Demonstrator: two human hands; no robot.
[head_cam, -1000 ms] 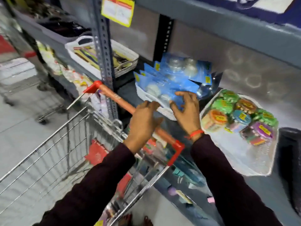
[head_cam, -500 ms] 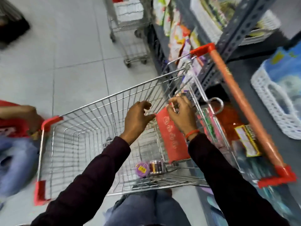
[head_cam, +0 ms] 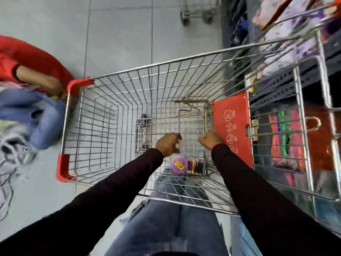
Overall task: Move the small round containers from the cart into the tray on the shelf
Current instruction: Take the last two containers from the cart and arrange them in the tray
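Nearest the camera are the person's legs in blue jeans (head_cam: 162, 224), seen partly through the near wire wall of the cart (head_cam: 118, 100); two dark sleeves reach forward over that wall and down into the basket; on the cart floor, close to the near wall and between the two forearms, lies a small round container with a purple lid (head_cam: 178, 165) and a yellow sticker, and touching its right side is a second container (head_cam: 196, 165), clear-sided with dark red and orange contents, its shape blurred; above them the left hand (head_cam: 168, 144) hangs with fingers curled loosely inward, holding nothing, its knuckles over the purple lid's far edge; the right hand (head_cam: 210, 140), an orange band at the wrist, is likewise half closed and empty, just beside the red flap (head_cam: 232, 128) printed with round symbols on the cart's right side; the rest of the basket floor is bare wire; right of the cart runs a shelf (head_cam: 287, 85) stocked with blurred packets; left of the cart stands another person in a red top (head_cam: 27, 58); beyond, on the grey tiled floor (head_cam: 118, 34), are the wheels of another cart (head_cam: 199, 13).
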